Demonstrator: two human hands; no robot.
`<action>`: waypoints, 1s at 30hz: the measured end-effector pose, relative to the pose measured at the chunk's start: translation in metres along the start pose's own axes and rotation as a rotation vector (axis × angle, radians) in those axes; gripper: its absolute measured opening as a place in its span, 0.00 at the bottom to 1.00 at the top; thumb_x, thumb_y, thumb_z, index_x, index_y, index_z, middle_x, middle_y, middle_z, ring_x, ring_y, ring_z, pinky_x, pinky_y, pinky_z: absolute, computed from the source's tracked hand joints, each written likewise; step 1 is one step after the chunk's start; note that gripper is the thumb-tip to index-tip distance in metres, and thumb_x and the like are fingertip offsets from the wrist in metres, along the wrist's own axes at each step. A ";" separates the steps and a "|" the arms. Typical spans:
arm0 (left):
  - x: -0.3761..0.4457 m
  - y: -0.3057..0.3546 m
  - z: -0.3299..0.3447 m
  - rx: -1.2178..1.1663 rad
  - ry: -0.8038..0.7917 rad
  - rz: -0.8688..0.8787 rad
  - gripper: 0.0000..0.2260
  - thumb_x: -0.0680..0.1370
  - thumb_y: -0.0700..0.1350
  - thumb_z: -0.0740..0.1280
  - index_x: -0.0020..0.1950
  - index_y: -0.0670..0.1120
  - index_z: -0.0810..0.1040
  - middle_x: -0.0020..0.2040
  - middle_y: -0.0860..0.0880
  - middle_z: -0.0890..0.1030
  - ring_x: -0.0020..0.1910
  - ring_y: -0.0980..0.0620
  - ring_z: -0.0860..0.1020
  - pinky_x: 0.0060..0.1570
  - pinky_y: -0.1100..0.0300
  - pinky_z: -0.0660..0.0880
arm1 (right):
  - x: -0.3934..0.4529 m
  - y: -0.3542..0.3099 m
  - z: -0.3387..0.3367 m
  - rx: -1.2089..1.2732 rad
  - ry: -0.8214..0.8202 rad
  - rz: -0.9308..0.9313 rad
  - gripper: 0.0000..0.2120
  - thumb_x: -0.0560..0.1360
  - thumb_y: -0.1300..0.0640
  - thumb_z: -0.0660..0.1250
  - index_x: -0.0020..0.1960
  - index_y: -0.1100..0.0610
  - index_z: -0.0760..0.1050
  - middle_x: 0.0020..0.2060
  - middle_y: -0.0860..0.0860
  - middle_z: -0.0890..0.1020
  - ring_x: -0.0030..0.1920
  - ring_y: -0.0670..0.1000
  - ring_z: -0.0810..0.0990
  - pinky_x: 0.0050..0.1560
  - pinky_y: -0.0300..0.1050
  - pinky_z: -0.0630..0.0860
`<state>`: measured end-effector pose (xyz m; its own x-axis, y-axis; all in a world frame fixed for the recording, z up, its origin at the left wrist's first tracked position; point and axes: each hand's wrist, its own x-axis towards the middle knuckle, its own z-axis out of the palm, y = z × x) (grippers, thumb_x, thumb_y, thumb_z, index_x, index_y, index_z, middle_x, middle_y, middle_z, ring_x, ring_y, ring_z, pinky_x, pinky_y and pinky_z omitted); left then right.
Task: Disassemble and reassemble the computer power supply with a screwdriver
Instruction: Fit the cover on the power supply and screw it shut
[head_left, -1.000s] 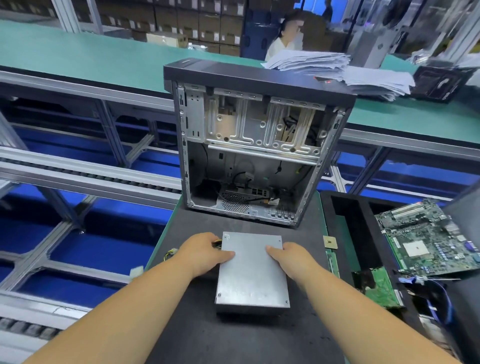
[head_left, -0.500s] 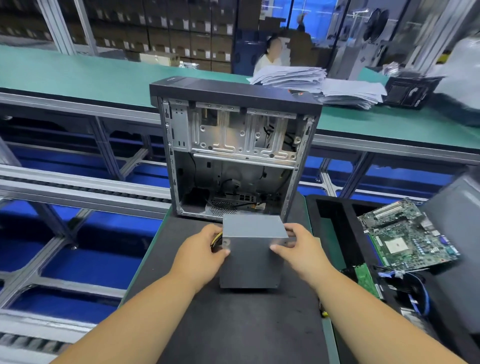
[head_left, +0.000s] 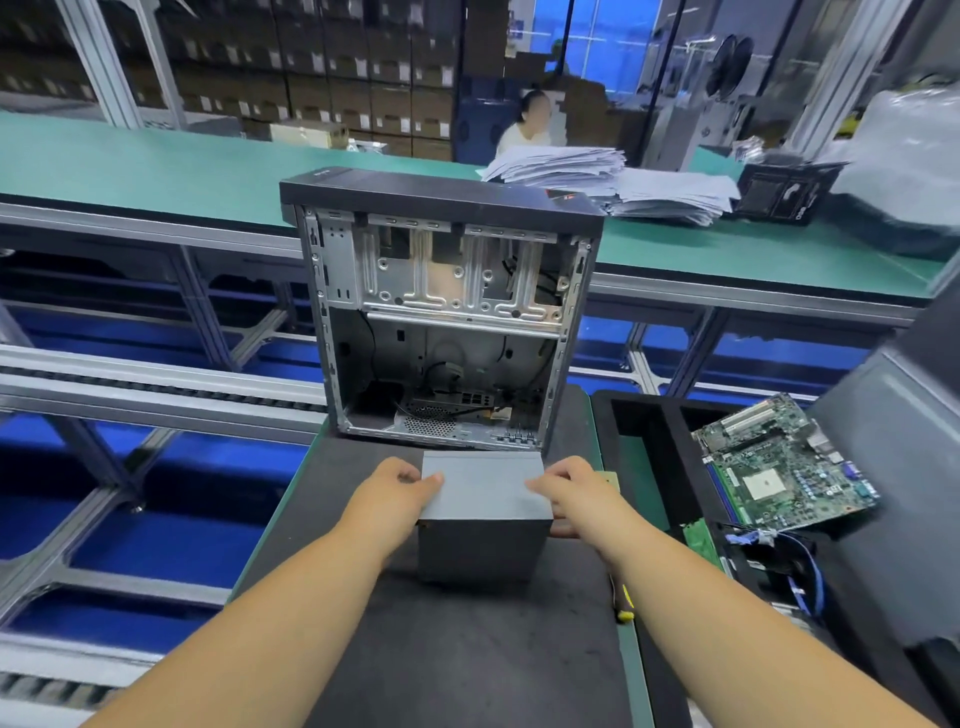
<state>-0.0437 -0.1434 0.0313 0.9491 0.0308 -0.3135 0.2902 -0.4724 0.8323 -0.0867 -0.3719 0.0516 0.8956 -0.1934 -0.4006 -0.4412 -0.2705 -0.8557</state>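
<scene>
Both my arms reach forward over the dark mat (head_left: 467, 649): my left hand (head_left: 387, 499) grips the left edge of the single grey power supply (head_left: 485, 512), my right hand (head_left: 576, 496) curls round its right edge. The box stands on the mat, just near of one open computer case (head_left: 441, 312). One green motherboard (head_left: 784, 462) lies well to the right.

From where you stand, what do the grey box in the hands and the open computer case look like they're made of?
The grey box looks like sheet metal with a dull, matte grey finish: flat faces, crisp folded edges. The computer case seems to be stamped bare steel inside, shiny with pressed ribs and punched holes; its black top panel could be painted metal or plastic, hard to tell.
</scene>
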 end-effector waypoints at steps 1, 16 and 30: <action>0.000 0.000 0.002 -0.099 -0.013 -0.025 0.11 0.76 0.56 0.70 0.51 0.51 0.75 0.49 0.48 0.80 0.41 0.51 0.75 0.37 0.58 0.68 | 0.001 -0.002 0.001 0.007 0.016 0.019 0.19 0.71 0.42 0.70 0.54 0.53 0.73 0.54 0.54 0.79 0.53 0.53 0.81 0.53 0.54 0.82; 0.008 0.004 0.010 -0.505 -0.096 -0.093 0.08 0.81 0.45 0.64 0.55 0.53 0.82 0.48 0.54 0.86 0.47 0.55 0.84 0.46 0.59 0.80 | 0.016 -0.017 0.008 0.063 0.055 0.119 0.09 0.78 0.56 0.68 0.39 0.51 0.77 0.37 0.47 0.82 0.35 0.49 0.79 0.33 0.40 0.74; 0.019 0.009 -0.003 -0.488 -0.247 -0.209 0.12 0.80 0.38 0.64 0.59 0.50 0.81 0.49 0.47 0.86 0.52 0.49 0.84 0.49 0.55 0.79 | 0.008 -0.036 0.001 -0.016 -0.014 0.215 0.12 0.79 0.59 0.67 0.39 0.50 0.72 0.36 0.48 0.79 0.35 0.50 0.80 0.44 0.51 0.81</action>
<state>-0.0227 -0.1445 0.0336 0.8262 -0.1543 -0.5419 0.5463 -0.0160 0.8374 -0.0636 -0.3628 0.0785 0.7814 -0.2351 -0.5781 -0.6230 -0.2393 -0.7447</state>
